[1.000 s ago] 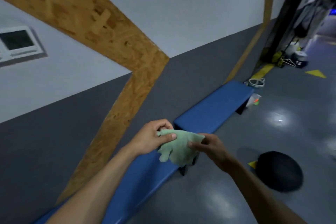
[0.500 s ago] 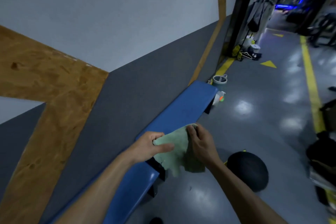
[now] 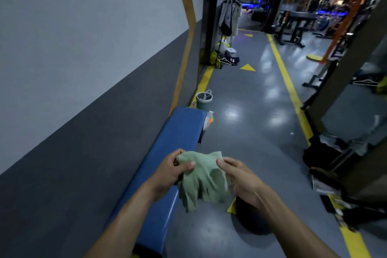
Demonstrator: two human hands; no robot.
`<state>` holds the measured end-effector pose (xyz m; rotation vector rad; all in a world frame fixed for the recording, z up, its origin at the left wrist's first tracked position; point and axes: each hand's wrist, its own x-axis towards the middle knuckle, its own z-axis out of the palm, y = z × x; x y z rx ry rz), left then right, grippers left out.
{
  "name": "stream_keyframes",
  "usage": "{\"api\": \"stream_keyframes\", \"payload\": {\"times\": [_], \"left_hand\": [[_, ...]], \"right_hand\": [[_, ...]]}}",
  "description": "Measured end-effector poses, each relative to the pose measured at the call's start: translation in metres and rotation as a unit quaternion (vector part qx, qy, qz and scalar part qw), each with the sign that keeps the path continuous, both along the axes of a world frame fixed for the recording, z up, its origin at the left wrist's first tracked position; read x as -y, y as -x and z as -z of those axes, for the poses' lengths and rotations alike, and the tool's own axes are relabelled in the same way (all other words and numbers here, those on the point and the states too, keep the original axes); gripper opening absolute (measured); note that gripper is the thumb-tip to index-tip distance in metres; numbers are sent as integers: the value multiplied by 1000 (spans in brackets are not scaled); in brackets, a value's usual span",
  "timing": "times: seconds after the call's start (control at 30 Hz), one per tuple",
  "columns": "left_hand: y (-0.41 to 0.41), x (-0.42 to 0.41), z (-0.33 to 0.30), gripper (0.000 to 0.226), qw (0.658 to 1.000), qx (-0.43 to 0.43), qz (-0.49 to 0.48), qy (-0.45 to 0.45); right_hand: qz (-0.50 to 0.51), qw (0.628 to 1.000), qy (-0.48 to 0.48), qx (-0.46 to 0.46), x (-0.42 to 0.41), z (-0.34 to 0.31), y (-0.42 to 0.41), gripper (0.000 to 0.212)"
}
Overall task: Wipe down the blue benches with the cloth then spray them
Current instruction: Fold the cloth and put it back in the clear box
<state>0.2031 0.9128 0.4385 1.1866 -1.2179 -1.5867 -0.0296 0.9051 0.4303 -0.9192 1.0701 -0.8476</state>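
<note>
Head cam only, so one view to go on. Both hands are up in front of the body with the green cloth point(image 3: 202, 180) bunched between them: left hand point(image 3: 174, 170) closed round its top corner at about 10 o'clock, thumb pressed on the fabric, right hand point(image 3: 240, 178) curled on the other edge at 3 o'clock. The cloth hangs loose, not touching anything. The blue counter point(image 3: 178, 132) runs along the wall from 7 o'clock up toward 12, padded top bare. Looks to me like the wiping hasn't started here; they're sorting the cloth into a pad. Next move: lower it flat onto the counter and sweep lengthwise. Can't spot a spray bottle.
</note>
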Motion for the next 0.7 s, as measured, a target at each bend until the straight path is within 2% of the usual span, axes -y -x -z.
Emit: {"api": "stream_keyframes", "payload": {"times": [0.1,0.27,0.43,0.53,0.7], "left_hand": [[21,66,11,17,1000,24,-16,3],[60,177,35,16,996,69,-51,-10],[85,282,47,25,988,112,-103,-41],[94,336,53,24,978,146,-142,-53],[106,433,60,40,968,186,-162,-45]], "right_hand": [[3,1000,-14,10,54,11,18,33],[63,994,54,-74,161,37,47,35],[62,985,109,-118,273,55,68,17],[51,981,131,-132,335,57,70,16],[30,966,184,-176,440,67,72,16]]}}
